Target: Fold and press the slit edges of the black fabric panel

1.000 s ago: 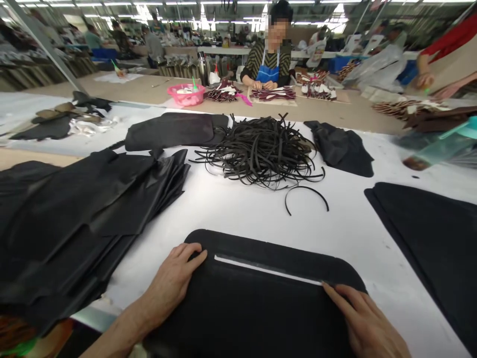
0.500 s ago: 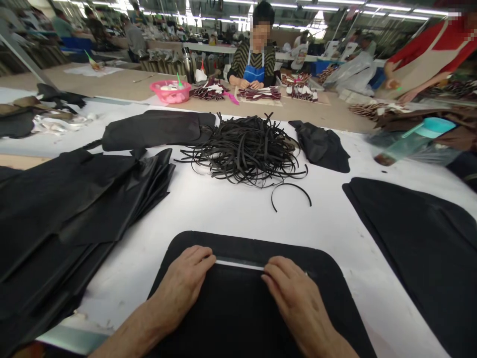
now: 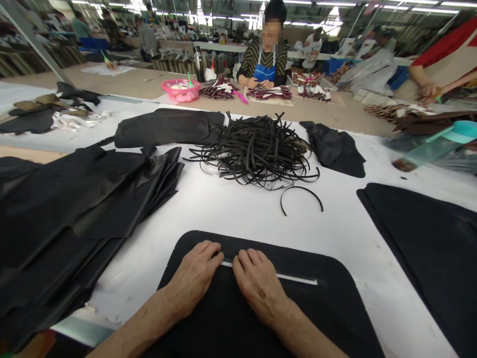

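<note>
I'm prob. pressing white strip, L hand & R hand curling, grip unclear; next prob. needing pressure twd 3 o'clock.

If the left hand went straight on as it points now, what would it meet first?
Probably the right hand, just across a small gap along the white strip; depth is unclear, so it might narrowly pass.

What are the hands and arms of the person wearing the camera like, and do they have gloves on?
No gloves: the left hand and right hand are bare, with no rings that I can see. The left forearm and right forearm show no sleeve, watch or bracelet. Anything higher up is out of view.
</note>
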Available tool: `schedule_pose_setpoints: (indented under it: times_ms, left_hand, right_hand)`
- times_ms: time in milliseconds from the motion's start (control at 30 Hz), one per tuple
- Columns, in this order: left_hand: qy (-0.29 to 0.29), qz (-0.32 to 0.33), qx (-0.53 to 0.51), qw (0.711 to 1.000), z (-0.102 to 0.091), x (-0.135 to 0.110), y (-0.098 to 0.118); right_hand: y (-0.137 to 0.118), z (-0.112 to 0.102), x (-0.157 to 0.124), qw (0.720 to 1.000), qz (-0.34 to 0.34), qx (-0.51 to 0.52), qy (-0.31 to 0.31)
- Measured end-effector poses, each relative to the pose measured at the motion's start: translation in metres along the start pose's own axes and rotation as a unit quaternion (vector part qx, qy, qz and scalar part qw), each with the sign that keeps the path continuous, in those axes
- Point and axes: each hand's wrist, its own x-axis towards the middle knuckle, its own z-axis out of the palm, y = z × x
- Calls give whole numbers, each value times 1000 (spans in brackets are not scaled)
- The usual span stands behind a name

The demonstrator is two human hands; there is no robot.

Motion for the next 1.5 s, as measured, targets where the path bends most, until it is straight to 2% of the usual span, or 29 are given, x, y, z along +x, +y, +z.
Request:
schedule_pose_setpoints:
  times_ms: [200, 367, 467, 633, 700, 867, 1000, 1267, 1500]
  left_hand:
    - [6, 32, 40, 999, 0, 6, -1]
    - [26, 28, 12, 999, 2, 7, -3]
    - [52, 15, -4, 999, 8, 5, -5]
    - [88, -9, -3, 996, 13, 2, -10]
    - [80, -22, -15, 996, 9, 2, -11]
    - [57, -52, -57, 995, 0, 2, -13]
    - [54, -66, -70, 994, -2, 3, -13]
    - [43, -71, -70, 994, -1, 5, -14]
    - [14, -105, -28, 994, -1, 11, -8]
  right_hand:
    - [13, -12, 6, 994, 60, 83, -37]
    - [15, -10, 6, 989, 81, 121, -27]
    - [11, -6, 6, 990, 94, 108, -13]
    - [15, -2, -6, 995, 71, 69, -4]
    - [22, -3, -18, 991, 98, 93, 6]
    - [40, -2, -51, 972, 154, 160, 77]
    - [46, 1, -64, 956, 189, 206, 83]
    - [50, 1, -65, 946, 217, 231, 66]
    - [44, 2, -59, 957, 245, 147, 44]
